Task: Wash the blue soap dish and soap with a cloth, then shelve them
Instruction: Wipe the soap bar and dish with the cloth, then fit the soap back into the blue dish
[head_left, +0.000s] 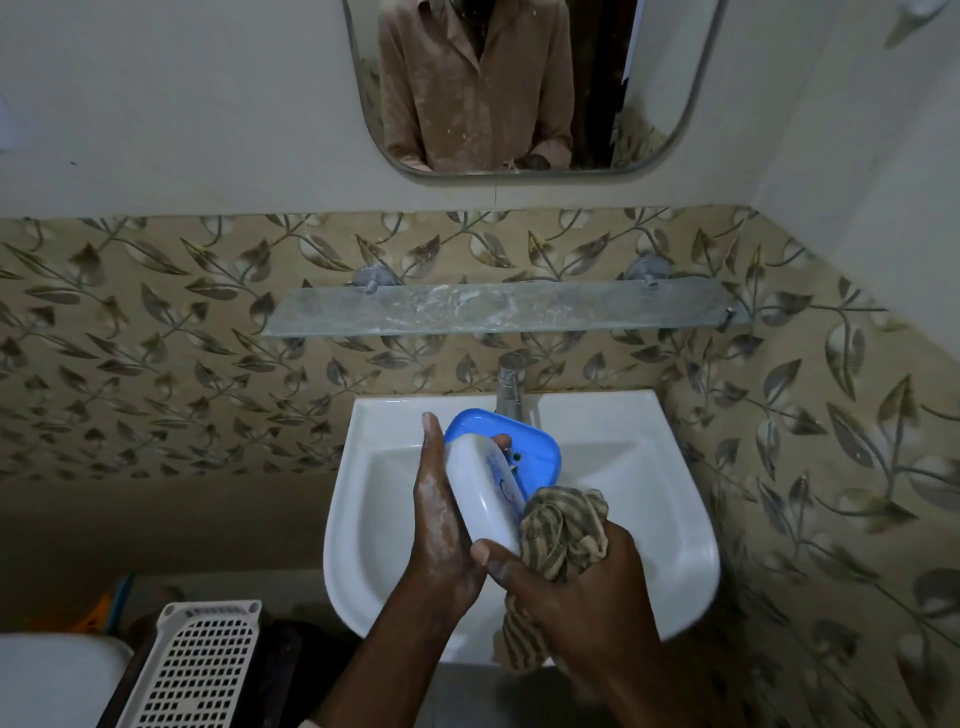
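Over the white sink (675, 545) my left hand (441, 519), streaked with lather, holds the blue soap dish (535, 447) tilted on its side, with the white soap bar (483, 493) pressed against it by my fingers. My right hand (571, 587) grips a bunched brown striped cloth (566, 530) and holds it against the lower end of the soap and dish. The cloth's tail hangs down below my right wrist.
A smeared glass shelf (498, 309) is fixed to the leaf-patterned tiles above the chrome tap (510, 389). A mirror (519, 88) hangs higher up. A white perforated basket (197, 670) and a white lid stand at the lower left.
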